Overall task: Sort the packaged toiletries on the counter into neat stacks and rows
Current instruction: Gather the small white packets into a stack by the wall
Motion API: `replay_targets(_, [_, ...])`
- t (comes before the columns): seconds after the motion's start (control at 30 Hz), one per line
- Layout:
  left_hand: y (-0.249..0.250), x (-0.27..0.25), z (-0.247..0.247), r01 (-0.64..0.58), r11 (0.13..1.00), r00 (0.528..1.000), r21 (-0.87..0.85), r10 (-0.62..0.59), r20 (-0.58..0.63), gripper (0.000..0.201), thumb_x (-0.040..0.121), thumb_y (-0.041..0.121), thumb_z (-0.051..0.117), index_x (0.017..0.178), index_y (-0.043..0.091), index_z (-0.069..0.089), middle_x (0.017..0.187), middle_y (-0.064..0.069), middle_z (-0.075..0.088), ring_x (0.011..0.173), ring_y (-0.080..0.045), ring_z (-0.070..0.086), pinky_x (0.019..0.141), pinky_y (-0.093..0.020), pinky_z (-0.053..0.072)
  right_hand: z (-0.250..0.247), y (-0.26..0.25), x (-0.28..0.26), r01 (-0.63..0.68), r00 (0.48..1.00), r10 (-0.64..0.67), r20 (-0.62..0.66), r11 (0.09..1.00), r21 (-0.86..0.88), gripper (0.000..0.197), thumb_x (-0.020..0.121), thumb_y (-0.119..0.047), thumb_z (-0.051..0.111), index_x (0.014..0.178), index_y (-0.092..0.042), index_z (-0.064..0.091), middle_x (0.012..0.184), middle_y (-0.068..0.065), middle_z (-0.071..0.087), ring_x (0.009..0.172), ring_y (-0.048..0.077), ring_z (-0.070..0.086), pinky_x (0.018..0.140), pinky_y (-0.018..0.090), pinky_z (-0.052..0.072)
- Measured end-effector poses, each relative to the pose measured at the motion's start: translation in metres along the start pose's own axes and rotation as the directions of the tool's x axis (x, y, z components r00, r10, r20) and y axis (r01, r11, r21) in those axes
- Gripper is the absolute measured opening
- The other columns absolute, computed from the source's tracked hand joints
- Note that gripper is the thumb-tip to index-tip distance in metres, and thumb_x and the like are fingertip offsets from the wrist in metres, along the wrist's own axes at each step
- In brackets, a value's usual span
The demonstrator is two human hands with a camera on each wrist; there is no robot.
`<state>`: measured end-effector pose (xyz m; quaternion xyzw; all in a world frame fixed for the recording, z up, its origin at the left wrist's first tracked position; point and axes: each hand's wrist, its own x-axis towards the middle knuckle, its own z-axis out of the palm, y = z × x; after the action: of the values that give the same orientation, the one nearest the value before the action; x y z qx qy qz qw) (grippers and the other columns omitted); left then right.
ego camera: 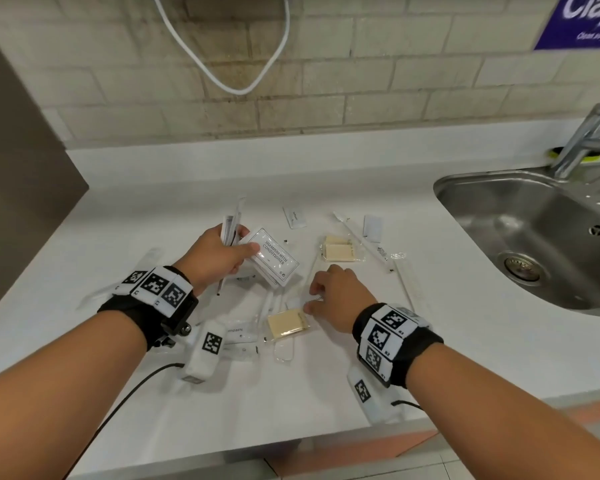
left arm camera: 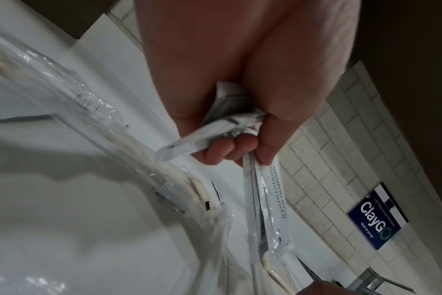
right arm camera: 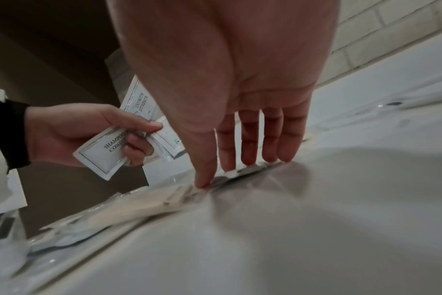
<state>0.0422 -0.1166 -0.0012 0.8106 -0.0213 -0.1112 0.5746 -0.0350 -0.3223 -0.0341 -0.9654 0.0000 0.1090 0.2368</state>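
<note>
R hand (right arm camera: 240, 111) closest to lens: fingers (right arm camera: 250, 143) straight, slightly spread, tips down on a flat clear packet (ego camera: 314, 298) on white counter (ego camera: 430, 323); thumb tip touches edge of wrapped soap (ego camera: 288, 323) just beside. L hand (ego camera: 215, 258), raised above counter, grips a fan of shampoo sachets (ego camera: 274, 259), thumb on top, fingers curled under. More soaps (ego camera: 340, 249) lie beyond R hand.

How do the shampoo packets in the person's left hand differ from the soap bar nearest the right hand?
The shampoo packets are white with printed lettering; the soap bar is pale yellow in a clear wrapper. The packets are gripped in the left hand, lifted off the counter; the soap lies flat on it. The packets are several, bunched; the soap is single. Both are flat, rectangular and sealed.
</note>
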Motion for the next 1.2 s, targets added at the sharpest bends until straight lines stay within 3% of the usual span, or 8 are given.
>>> replay_targets(0.17, [-0.003, -0.003, -0.009, 0.002, 1.000, 1.000, -0.005, -0.002, 0.015, 0.013, 0.087, 0.013, 0.067, 0.095, 0.011, 0.057, 0.065, -0.004, 0.054, 0.055, -0.015, 0.046, 0.055, -0.025, 0.045, -0.019, -0.003, 0.007, -0.021, 0.994, 0.024, 0.106, 0.999, -0.036, 0.031, 0.088, -0.037, 0.059, 0.104, -0.011, 0.064, 0.111, 0.007, 0.063, 0.103, 0.024, 0.059, 0.088, 0.033, 0.049])
replay_targets(0.3, [-0.004, -0.005, -0.014, 0.032, 0.998, 0.995, -0.053, -0.027, 0.092, 0.012, 0.086, 0.011, 0.068, 0.094, 0.010, 0.058, 0.074, -0.010, 0.056, 0.058, -0.015, 0.047, 0.054, -0.026, 0.044, -0.044, -0.010, 0.008, 0.013, 0.998, -0.023, 0.065, 0.988, 0.156, 0.049, 0.085, -0.044, 0.065, 0.124, -0.017, 0.055, 0.121, 0.001, 0.060, 0.108, 0.018, 0.058, 0.090, 0.025, 0.044])
replay_targets(0.4, [0.004, -0.009, -0.011, 0.021, 0.995, 0.987, -0.097, -0.005, 0.163, 0.015, 0.085, 0.013, 0.069, 0.095, 0.011, 0.059, 0.073, -0.011, 0.055, 0.057, -0.016, 0.050, 0.052, -0.025, 0.046, -0.052, -0.031, 0.007, 0.068, 0.991, -0.102, 0.088, 0.941, 0.331, 0.069, 0.078, -0.050, 0.069, 0.134, -0.022, 0.041, 0.121, -0.005, 0.056, 0.108, 0.016, 0.059, 0.094, 0.032, 0.049])
replay_targets(0.6, [0.018, -0.015, -0.014, 0.031, 0.982, 0.979, -0.186, 0.008, 0.205, 0.015, 0.085, 0.019, 0.070, 0.096, 0.016, 0.060, 0.074, -0.008, 0.056, 0.056, -0.014, 0.047, 0.051, -0.023, 0.043, -0.047, -0.050, 0.016, 0.110, 0.979, -0.172, 0.113, 0.899, 0.424, 0.033, 0.086, -0.024, 0.067, 0.113, -0.011, 0.051, 0.104, 0.014, 0.066, 0.086, 0.035, 0.070, 0.079, 0.053, 0.056])
replay_targets(0.73, [0.015, -0.018, -0.031, 0.128, 0.967, 0.981, -0.219, -0.091, 0.172, 0.015, 0.086, 0.008, 0.062, 0.099, 0.012, 0.057, 0.064, 0.001, 0.044, 0.050, -0.010, 0.038, 0.049, -0.022, 0.033, -0.050, -0.055, 0.021, 0.093, 0.980, -0.159, 0.119, 0.895, 0.436, 0.014, 0.092, -0.021, 0.059, 0.101, -0.017, 0.048, 0.099, 0.005, 0.061, 0.082, 0.031, 0.070, 0.083, 0.053, 0.055])
replay_targets(0.87, [0.008, -0.020, -0.047, 0.213, 0.936, 0.969, -0.280, -0.165, 0.183, 0.040, 0.065, 0.005, 0.050, 0.104, 0.010, 0.055, 0.064, 0.000, 0.040, 0.050, -0.011, 0.036, 0.052, -0.026, 0.032, -0.053, -0.068, 0.028, 0.073, 0.975, -0.168, 0.146, 0.862, 0.502, 0.001, 0.094, -0.011, 0.050, 0.093, -0.011, 0.050, 0.089, 0.003, 0.057, 0.087, 0.027, 0.063, 0.086, 0.043, 0.056])
replay_targets(1.07, [0.008, -0.020, -0.071, 0.242, 0.918, 0.964, -0.314, -0.191, 0.185, 0.043, 0.073, -0.006, 0.043, 0.112, 0.011, 0.047, 0.079, -0.006, 0.053, 0.060, -0.016, 0.048, 0.052, -0.027, 0.037, -0.058, -0.089, 0.037, 0.256, 0.931, -0.317, 0.179, 0.919, 0.299, 0.010, 0.088, -0.011, 0.056, 0.094, -0.003, 0.058, 0.087, 0.014, 0.061, 0.077, 0.024, 0.056, 0.068, 0.035, 0.044])
replay_targets(1.2, [0.011, -0.018, -0.083, 0.207, 0.945, 0.969, -0.251, -0.164, 0.184, 0.046, 0.068, 0.009, 0.050, 0.113, 0.012, 0.044, 0.100, -0.015, 0.061, 0.077, -0.023, 0.066, 0.060, -0.031, 0.052, -0.062, -0.106, 0.042, 0.338, 0.911, -0.381, 0.157, 0.909, 0.244, 0.020, 0.085, -0.008, 0.063, 0.103, -0.015, 0.059, 0.107, 0.006, 0.066, 0.093, 0.022, 0.063, 0.083, 0.035, 0.052])
